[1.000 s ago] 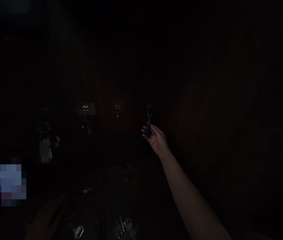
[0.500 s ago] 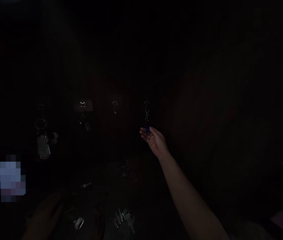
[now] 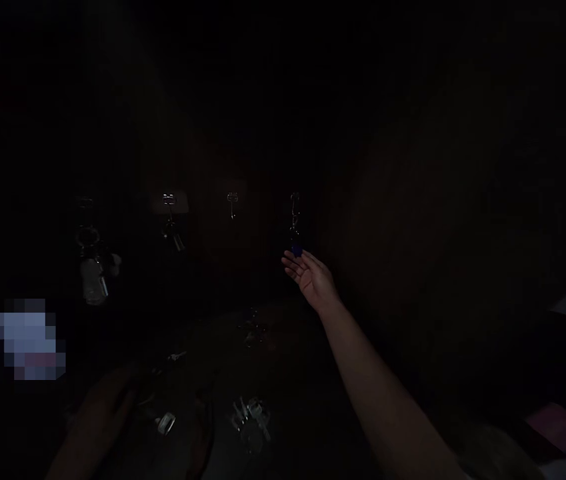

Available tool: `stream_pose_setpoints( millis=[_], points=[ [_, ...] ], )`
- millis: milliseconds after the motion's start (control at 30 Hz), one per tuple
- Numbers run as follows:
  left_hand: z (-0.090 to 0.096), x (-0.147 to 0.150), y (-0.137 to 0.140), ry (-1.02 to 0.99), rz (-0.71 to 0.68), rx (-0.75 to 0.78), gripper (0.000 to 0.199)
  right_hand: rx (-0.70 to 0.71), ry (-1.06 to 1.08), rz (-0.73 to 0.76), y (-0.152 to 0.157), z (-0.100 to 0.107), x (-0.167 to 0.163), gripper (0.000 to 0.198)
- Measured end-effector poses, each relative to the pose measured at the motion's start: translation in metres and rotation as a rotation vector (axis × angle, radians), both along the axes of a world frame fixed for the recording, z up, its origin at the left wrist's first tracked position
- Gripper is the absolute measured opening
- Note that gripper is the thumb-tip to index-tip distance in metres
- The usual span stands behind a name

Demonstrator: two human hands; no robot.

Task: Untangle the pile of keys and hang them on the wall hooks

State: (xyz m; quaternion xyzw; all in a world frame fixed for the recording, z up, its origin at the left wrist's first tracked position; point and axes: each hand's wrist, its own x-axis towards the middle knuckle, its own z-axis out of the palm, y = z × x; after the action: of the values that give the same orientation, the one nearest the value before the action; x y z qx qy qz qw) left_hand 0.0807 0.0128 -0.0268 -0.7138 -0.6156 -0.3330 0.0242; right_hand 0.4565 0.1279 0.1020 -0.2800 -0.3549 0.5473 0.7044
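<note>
Looks forward and down from the head, above and behind the right hand (image 3: 315, 283), near centre, and the left hand (image 3: 105, 403), low at left. Faces a row of metal hooks (image 3: 233, 199) roughly straight on, from well back; views the counter (image 3: 213, 353) obliquely from above.

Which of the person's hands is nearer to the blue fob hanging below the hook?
The right. The right hand is just below the blue fob, at its lower end; the left hand is well away, lower and far to its left.
</note>
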Motion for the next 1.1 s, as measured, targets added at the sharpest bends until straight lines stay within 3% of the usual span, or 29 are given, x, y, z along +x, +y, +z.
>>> stream_pose_setpoints(
  millis=[167, 333, 500, 633, 767, 900, 1100],
  points=[
    [0.013, 0.007, -0.006, -0.004, -0.010, -0.060, 0.030, -0.026, -0.051, -0.015, -0.007, -0.017, -0.001, 0.012],
    [0.011, 0.003, 0.000, -0.011, -0.029, -0.055, 0.032, -0.123, -0.178, -0.029, -0.016, -0.044, -0.006, 0.015],
    [0.010, 0.001, 0.002, -0.009, -0.067, -0.059, 0.030, -0.199, -0.472, -0.088, -0.020, -0.083, -0.014, 0.016],
    [0.006, -0.005, 0.003, -0.010, -0.082, -0.002, 0.030, -0.098, -0.755, -0.110, -0.024, -0.104, -0.023, 0.011],
    [0.007, -0.004, 0.001, -0.018, -0.074, -0.005, 0.030, 0.043, -1.068, -0.041, -0.031, -0.108, -0.029, 0.008],
    [0.023, 0.008, -0.002, -0.003, -0.131, -0.044, 0.029, 0.199, -1.403, -0.015, -0.037, -0.108, -0.034, 0.013],
    [0.050, 0.031, 0.000, 0.031, -0.260, -0.154, 0.027, 0.264, -1.517, -0.041, -0.034, -0.117, -0.038, 0.012]
  ],
)
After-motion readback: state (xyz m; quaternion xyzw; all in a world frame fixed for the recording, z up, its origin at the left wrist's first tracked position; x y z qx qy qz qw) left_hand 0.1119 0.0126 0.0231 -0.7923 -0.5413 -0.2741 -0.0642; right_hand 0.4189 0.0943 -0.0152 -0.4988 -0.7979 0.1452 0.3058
